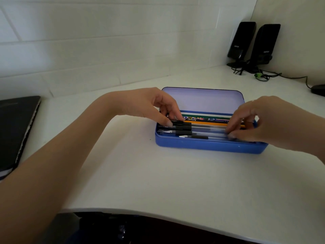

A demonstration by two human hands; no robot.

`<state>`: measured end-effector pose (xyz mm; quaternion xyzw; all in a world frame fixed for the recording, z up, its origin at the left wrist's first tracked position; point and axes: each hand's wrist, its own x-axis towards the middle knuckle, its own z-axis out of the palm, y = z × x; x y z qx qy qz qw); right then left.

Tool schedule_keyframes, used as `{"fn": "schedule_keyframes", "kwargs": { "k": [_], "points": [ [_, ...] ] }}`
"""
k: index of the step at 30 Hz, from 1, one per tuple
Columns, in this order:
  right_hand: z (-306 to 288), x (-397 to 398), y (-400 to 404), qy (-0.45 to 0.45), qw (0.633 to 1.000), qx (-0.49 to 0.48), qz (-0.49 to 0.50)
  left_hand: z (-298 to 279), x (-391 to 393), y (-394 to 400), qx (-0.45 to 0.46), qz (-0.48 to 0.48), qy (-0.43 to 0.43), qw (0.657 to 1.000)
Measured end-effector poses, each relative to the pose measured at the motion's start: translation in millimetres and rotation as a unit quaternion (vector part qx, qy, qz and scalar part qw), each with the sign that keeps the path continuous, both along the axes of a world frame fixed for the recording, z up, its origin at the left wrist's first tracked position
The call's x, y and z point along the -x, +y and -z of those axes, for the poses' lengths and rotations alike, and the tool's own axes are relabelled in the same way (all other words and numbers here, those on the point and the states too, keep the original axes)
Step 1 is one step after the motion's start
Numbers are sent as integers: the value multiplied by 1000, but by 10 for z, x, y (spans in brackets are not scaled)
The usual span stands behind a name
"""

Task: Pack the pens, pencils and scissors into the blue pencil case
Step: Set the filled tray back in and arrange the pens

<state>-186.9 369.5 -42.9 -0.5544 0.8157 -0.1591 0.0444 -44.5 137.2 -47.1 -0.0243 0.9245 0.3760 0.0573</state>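
The blue pencil case (209, 147) lies open on the white desk, its pale lid (202, 99) tilted back. Inside lie several clear pens with black caps (202, 132) at the front and pencils (207, 120), yellow, patterned and green, behind them. My left hand (154, 106) reaches into the case's left end, thumb and fingers pinching the black cap end of a pen. My right hand (255, 122) rests over the case's right end, fingertips on the pens' other ends. No scissors are visible.
A black notebook (15, 131) lies at the desk's left edge. Two black speakers (253, 44) with cables (263, 76) stand at the back right corner, and a dark device (318, 89) sits at the far right. The white tiled wall runs behind the case.
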Motion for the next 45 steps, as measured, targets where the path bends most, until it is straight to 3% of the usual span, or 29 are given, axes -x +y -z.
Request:
{"fn": "schedule_keyframes", "kwargs": {
  "k": [10, 18, 29, 33, 41, 45],
  "points": [
    [23, -115, -7, 114, 991, -35, 62, -27, -13, 13, 10, -2, -7, 1000],
    [35, -31, -31, 17, 999, -15, 36, -51, -58, 19, 15, 45, -35, 998],
    [37, 5, -50, -58, 998, 29, 13, -17, -37, 10, 18, 36, -23, 999],
    [-57, 39, 21, -90, 996, 2, 2, -33, -42, 20, 26, 38, -22, 999],
    [-72, 23, 40, -94, 995, -39, -6, -38, -43, 25, 35, 40, -23, 998],
    [-48, -23, 43, -105, 992, -15, -67, -38, -45, 34, 36, 42, -21, 998]
  ]
}}
